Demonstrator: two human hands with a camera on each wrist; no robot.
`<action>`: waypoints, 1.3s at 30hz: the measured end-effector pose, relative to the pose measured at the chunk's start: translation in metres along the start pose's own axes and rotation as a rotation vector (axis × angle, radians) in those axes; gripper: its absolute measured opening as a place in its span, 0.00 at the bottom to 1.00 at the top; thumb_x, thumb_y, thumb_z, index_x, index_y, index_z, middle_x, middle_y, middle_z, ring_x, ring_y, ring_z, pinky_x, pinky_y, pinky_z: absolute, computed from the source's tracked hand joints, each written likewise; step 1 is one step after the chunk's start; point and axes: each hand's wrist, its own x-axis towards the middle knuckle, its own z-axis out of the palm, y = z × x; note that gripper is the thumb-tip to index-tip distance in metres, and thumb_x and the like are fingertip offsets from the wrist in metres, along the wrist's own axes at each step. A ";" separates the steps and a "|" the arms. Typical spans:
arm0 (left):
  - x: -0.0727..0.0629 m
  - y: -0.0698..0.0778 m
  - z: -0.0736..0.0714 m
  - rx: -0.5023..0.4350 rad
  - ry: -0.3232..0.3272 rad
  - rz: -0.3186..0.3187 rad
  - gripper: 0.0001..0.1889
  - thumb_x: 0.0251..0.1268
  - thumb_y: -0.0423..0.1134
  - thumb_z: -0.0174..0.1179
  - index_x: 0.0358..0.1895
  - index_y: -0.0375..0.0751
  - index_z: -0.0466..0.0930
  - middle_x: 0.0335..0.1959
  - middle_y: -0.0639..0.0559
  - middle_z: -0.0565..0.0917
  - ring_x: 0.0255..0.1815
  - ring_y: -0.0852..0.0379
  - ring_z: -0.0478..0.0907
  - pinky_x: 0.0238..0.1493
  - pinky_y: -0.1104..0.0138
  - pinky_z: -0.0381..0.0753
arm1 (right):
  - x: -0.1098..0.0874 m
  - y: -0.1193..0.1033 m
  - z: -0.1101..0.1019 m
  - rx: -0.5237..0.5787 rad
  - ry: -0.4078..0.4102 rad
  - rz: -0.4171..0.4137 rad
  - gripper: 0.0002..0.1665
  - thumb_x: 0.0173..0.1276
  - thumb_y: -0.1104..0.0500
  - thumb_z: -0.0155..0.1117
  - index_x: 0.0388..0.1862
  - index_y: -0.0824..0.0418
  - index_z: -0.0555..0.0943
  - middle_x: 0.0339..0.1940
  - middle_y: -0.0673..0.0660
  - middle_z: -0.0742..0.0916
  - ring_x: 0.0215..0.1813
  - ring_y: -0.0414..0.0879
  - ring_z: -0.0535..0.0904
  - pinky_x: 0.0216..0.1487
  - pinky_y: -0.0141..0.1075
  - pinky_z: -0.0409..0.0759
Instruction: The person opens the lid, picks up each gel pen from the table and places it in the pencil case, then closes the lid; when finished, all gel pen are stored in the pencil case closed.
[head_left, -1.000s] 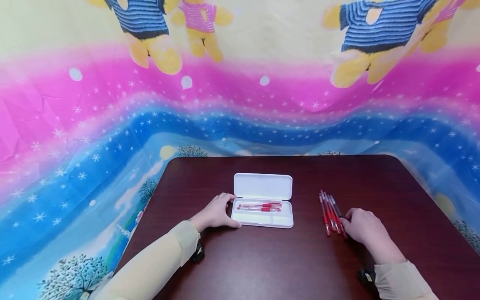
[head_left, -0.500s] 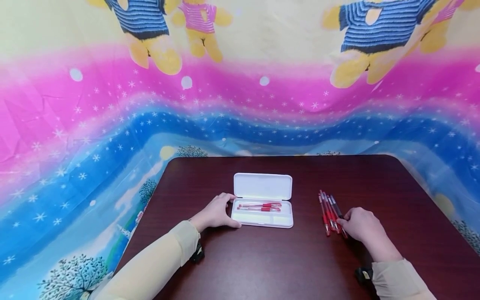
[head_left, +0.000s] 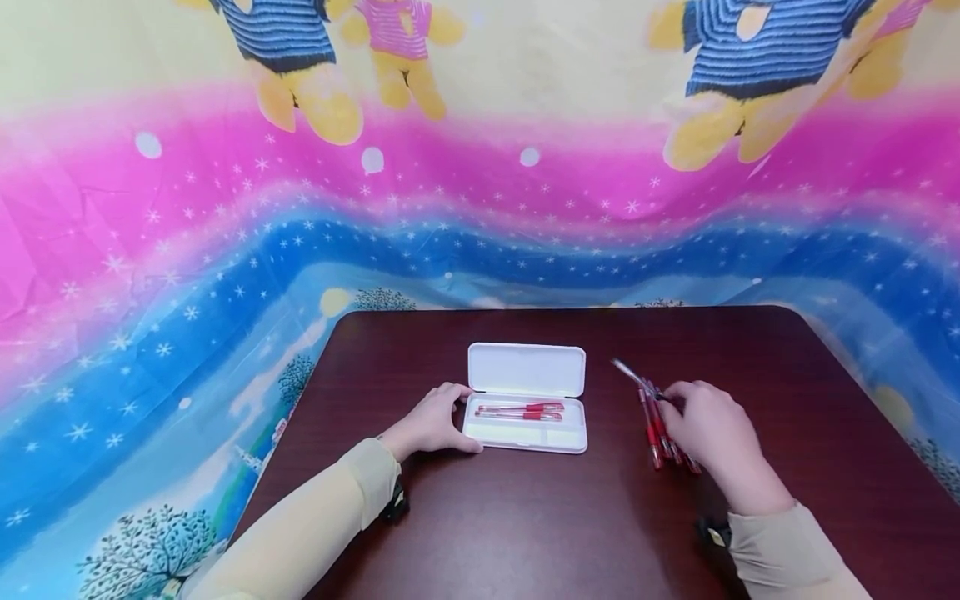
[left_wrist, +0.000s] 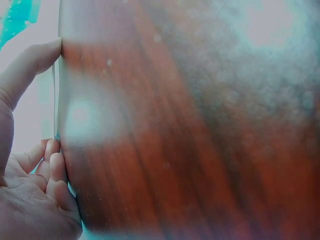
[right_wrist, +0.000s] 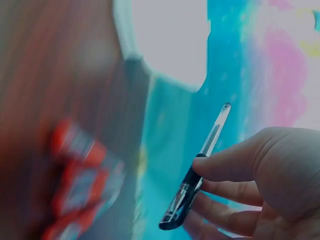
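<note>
A white pencil case lies with its lid up on the dark table. Two red pens rest in its rear compartment. My left hand holds the case's left end, thumb at the front corner and fingers toward the hinge. In the left wrist view the thumb touches the case's pale edge. My right hand pinches a clear pen with a black grip between thumb and fingers, above a bunch of red pens. That bunch is blurred at the left of the right wrist view, and the hand partly covers it in the head view.
The brown table has rounded far corners. A patterned cloth with bears and snowflakes hangs behind it and along its sides. The case's front compartments show bare white.
My right hand has lifted the black pen off the bunch, moving up and away from me, and the pen's tip now points up-left. My left hand stays on the pencil case.
</note>
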 end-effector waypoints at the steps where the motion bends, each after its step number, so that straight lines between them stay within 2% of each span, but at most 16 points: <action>1: 0.000 0.000 0.000 0.000 0.000 0.002 0.52 0.45 0.59 0.88 0.74 0.42 0.75 0.65 0.47 0.81 0.62 0.50 0.77 0.67 0.54 0.80 | 0.002 -0.010 0.002 -0.004 0.034 -0.036 0.15 0.76 0.55 0.71 0.52 0.65 0.90 0.45 0.68 0.91 0.41 0.61 0.85 0.44 0.62 0.84; 3: 0.001 -0.001 0.000 0.001 0.002 0.003 0.52 0.45 0.59 0.88 0.74 0.42 0.75 0.65 0.48 0.81 0.62 0.50 0.77 0.67 0.54 0.81 | 0.007 -0.032 0.010 -0.010 0.082 -0.102 0.14 0.75 0.55 0.73 0.52 0.62 0.91 0.46 0.65 0.91 0.43 0.62 0.86 0.47 0.62 0.85; 7: 0.001 -0.001 0.001 0.006 0.003 0.004 0.52 0.45 0.58 0.88 0.74 0.43 0.75 0.66 0.48 0.81 0.62 0.50 0.77 0.67 0.55 0.80 | 0.021 -0.069 0.035 -0.058 0.114 -0.239 0.12 0.72 0.57 0.77 0.50 0.60 0.93 0.46 0.61 0.93 0.48 0.61 0.88 0.52 0.59 0.88; 11: 0.001 -0.001 0.002 -0.002 -0.005 0.013 0.51 0.46 0.58 0.88 0.74 0.42 0.75 0.66 0.47 0.81 0.62 0.50 0.77 0.67 0.54 0.81 | 0.033 -0.096 0.063 -0.138 0.073 -0.335 0.10 0.70 0.57 0.79 0.48 0.57 0.95 0.43 0.59 0.92 0.45 0.57 0.86 0.52 0.52 0.90; 15: -0.001 0.000 0.001 -0.006 -0.009 0.011 0.52 0.47 0.58 0.88 0.75 0.42 0.75 0.66 0.47 0.81 0.63 0.49 0.78 0.68 0.53 0.81 | 0.041 -0.113 0.085 -0.215 0.021 -0.368 0.07 0.71 0.56 0.78 0.46 0.54 0.95 0.39 0.56 0.91 0.42 0.53 0.83 0.49 0.48 0.90; 20: -0.001 -0.001 0.001 0.000 -0.002 0.009 0.52 0.46 0.58 0.88 0.74 0.42 0.75 0.65 0.47 0.81 0.62 0.50 0.78 0.67 0.53 0.81 | 0.046 -0.118 0.099 -0.263 -0.001 -0.384 0.05 0.72 0.57 0.77 0.43 0.52 0.96 0.38 0.54 0.90 0.39 0.51 0.81 0.46 0.46 0.89; 30: 0.002 -0.001 0.001 0.013 0.000 0.009 0.51 0.46 0.59 0.88 0.74 0.43 0.75 0.65 0.48 0.81 0.62 0.50 0.78 0.67 0.54 0.81 | 0.044 -0.118 0.109 -0.284 -0.014 -0.403 0.04 0.73 0.57 0.77 0.41 0.53 0.95 0.35 0.55 0.88 0.37 0.52 0.80 0.42 0.47 0.88; 36: 0.002 -0.002 0.001 0.006 0.001 -0.001 0.51 0.46 0.59 0.88 0.74 0.43 0.75 0.65 0.48 0.81 0.62 0.50 0.77 0.67 0.54 0.81 | 0.045 -0.117 0.101 -0.239 -0.041 -0.384 0.07 0.73 0.54 0.77 0.45 0.53 0.95 0.37 0.54 0.89 0.40 0.52 0.83 0.47 0.47 0.89; 39: 0.001 -0.002 0.002 0.003 -0.003 -0.001 0.51 0.46 0.59 0.88 0.74 0.43 0.75 0.65 0.48 0.81 0.62 0.50 0.77 0.67 0.54 0.81 | 0.045 -0.111 0.087 -0.198 -0.007 -0.384 0.09 0.72 0.54 0.78 0.46 0.56 0.94 0.38 0.56 0.90 0.43 0.54 0.86 0.51 0.49 0.90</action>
